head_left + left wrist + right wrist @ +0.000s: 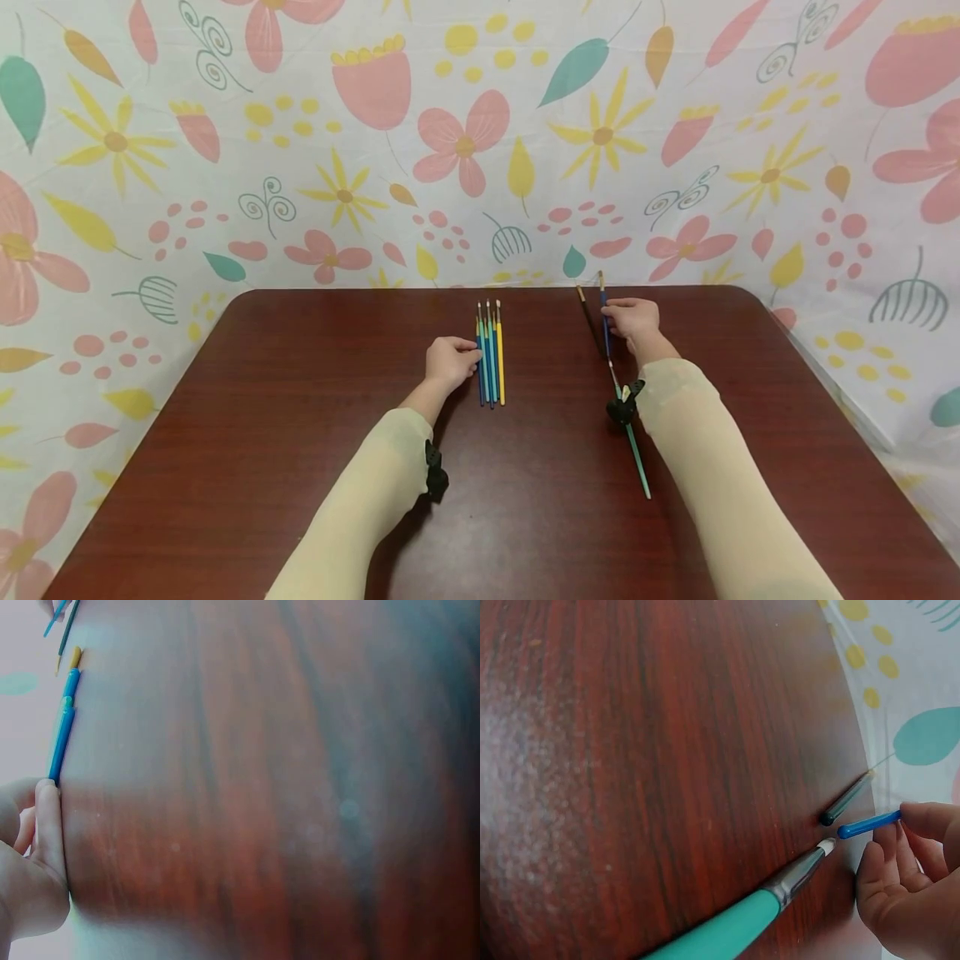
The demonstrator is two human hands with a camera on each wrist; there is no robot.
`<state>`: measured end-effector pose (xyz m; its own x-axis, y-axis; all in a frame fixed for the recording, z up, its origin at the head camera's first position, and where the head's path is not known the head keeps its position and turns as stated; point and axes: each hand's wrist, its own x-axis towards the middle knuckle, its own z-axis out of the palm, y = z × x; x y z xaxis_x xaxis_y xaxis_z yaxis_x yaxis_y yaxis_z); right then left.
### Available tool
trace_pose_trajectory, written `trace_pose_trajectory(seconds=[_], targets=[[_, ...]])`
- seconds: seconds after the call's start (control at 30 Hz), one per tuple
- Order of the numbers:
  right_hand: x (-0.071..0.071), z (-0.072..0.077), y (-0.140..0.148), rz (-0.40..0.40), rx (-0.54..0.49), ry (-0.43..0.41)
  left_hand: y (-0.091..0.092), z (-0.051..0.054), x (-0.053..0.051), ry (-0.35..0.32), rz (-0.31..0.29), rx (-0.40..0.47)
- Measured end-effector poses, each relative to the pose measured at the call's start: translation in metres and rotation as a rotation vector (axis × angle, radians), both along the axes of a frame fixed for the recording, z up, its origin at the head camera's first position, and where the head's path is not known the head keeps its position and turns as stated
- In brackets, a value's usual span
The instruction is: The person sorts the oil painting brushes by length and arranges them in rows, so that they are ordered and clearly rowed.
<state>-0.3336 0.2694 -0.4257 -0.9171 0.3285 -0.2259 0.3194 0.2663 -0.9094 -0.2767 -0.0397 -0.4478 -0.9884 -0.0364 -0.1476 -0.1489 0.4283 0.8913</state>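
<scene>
Several brushes lie side by side near the table's middle, blue and teal ones with a yellow brush (502, 358) at their right edge. My left hand (447, 363) touches the left side of this row; in the left wrist view the fingertips of the hand (34, 859) meet a blue handle (63, 746). On the right, my right hand (633, 323) pinches a blue brush (606, 321) between thumb and finger, seen also as a blue handle (870, 823) by the hand (915, 877). Beside it lie a dark brush (591, 321) and a teal brush (636, 454), its upper part partly hidden by the wrist strap.
The dark red wooden table (300, 483) ends at a far edge against a flower-patterned cloth (465, 150). In the right wrist view, the teal brush (727, 926) and dark brush (846, 799) lie close to the held one.
</scene>
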Motion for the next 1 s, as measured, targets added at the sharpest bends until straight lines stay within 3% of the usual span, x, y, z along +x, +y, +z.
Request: trace_pose_trajectory(seconds=[0.6, 1.0], targets=[[0.0002, -0.0044, -0.0001, 0.047, 0.119, 0.012, -0.0006, -0.0003, -0.0002, 0.001, -0.003, -0.004], [0.0025, -0.0013, -0.0039, 0.029, 0.155, -0.009, -0.0002, -0.0017, 0.0000, -0.005, -0.002, 0.006]])
